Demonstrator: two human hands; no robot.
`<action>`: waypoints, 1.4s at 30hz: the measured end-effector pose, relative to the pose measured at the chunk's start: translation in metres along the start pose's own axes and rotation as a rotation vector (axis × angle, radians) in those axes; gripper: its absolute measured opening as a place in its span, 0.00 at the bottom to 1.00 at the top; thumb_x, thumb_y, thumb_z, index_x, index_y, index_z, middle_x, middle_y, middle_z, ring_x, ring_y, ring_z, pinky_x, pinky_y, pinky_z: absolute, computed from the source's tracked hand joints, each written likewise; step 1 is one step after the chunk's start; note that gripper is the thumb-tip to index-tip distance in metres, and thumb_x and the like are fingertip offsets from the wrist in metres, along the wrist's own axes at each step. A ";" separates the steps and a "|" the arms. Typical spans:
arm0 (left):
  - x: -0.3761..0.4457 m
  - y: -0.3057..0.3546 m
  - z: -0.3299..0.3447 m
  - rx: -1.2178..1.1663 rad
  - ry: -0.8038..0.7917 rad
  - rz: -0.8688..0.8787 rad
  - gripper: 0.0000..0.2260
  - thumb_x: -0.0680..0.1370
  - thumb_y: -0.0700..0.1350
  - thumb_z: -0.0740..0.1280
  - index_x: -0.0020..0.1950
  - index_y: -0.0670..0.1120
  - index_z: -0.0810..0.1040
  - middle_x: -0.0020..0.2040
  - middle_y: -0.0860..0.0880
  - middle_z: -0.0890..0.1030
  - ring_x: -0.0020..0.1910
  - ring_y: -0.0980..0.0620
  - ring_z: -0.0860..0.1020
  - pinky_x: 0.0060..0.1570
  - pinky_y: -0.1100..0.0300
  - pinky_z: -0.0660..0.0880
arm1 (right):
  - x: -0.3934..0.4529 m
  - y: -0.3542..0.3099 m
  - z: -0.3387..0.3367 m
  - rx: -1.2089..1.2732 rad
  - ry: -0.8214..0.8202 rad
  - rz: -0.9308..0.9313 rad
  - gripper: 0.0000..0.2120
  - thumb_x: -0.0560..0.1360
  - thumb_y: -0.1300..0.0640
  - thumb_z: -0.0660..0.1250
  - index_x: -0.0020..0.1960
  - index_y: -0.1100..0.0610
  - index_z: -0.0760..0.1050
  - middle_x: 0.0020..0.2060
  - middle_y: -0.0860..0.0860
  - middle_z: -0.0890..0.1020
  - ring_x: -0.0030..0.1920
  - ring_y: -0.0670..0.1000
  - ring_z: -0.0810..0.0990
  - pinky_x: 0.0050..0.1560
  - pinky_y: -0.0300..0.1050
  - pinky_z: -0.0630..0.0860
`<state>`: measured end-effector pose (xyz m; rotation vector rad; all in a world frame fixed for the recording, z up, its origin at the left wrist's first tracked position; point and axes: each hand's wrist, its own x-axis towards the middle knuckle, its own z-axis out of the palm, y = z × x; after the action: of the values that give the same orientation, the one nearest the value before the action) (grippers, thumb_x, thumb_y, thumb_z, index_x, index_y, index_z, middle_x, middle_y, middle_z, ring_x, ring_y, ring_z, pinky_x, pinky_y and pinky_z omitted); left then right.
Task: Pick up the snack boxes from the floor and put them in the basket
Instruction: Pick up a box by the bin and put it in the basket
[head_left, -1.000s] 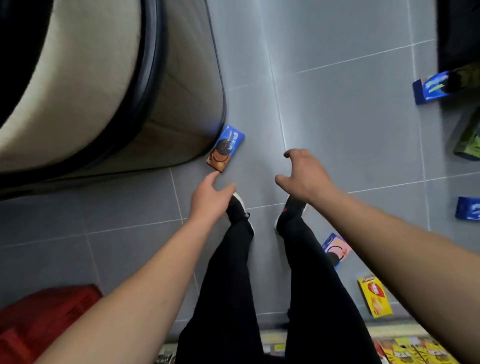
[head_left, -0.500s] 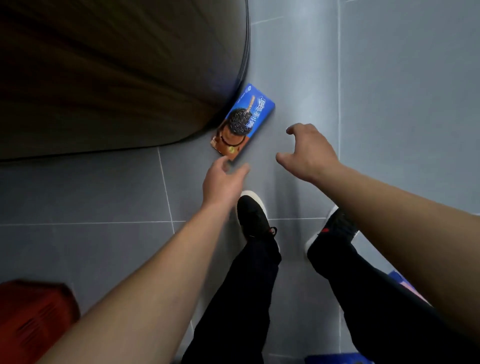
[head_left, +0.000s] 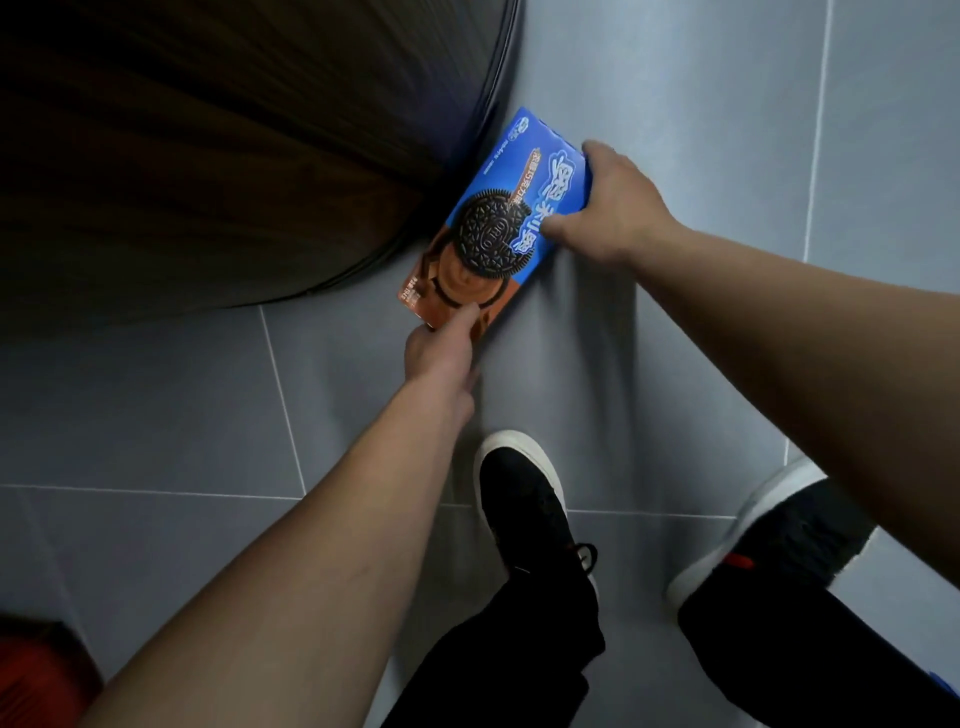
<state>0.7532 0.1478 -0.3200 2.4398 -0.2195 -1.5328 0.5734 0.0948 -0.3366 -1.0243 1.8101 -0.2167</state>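
A blue and brown cookie box (head_left: 498, 218) with a dark sandwich cookie printed on it lies on the grey tiled floor, against the base of a big dark rounded object. My right hand (head_left: 608, 208) grips the box's right long edge, thumb on the top face and fingers curled over the side. My left hand (head_left: 441, 348) pinches the box's near, brown end, thumb on top. A red basket (head_left: 36, 675) shows only as a corner at the bottom left.
The big dark rounded object (head_left: 218, 156) fills the upper left. My two black shoes (head_left: 524, 504) with white soles stand on the floor just behind the box, black trouser legs below them. Open grey tiles stretch to the right.
The view dropped much closer to the floor. Both hands reached forward from just short of the box and took hold of it, the right on its side, the left on its near end.
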 end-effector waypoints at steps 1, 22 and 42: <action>0.003 -0.001 0.004 -0.025 -0.012 -0.015 0.18 0.73 0.48 0.72 0.62 0.47 0.75 0.57 0.47 0.81 0.55 0.47 0.79 0.44 0.58 0.74 | 0.002 0.002 0.002 0.014 0.003 0.006 0.29 0.70 0.53 0.71 0.68 0.58 0.67 0.65 0.56 0.72 0.64 0.56 0.73 0.57 0.41 0.67; -0.324 0.016 -0.109 0.083 -0.143 0.224 0.09 0.75 0.48 0.71 0.53 0.52 0.76 0.49 0.48 0.83 0.44 0.50 0.80 0.40 0.57 0.76 | -0.348 -0.043 -0.190 0.466 0.187 0.468 0.23 0.65 0.51 0.76 0.52 0.54 0.68 0.44 0.47 0.75 0.40 0.47 0.74 0.43 0.43 0.72; -0.648 0.007 -0.304 -0.423 -0.163 0.234 0.14 0.77 0.40 0.69 0.60 0.51 0.73 0.53 0.47 0.83 0.50 0.46 0.83 0.55 0.44 0.78 | -0.609 -0.205 -0.315 0.357 -0.098 0.073 0.24 0.73 0.58 0.73 0.65 0.56 0.69 0.52 0.53 0.82 0.40 0.46 0.78 0.44 0.42 0.73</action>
<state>0.7454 0.3483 0.3667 1.8969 -0.1809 -1.4960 0.5086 0.3164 0.3413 -0.7039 1.6420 -0.4207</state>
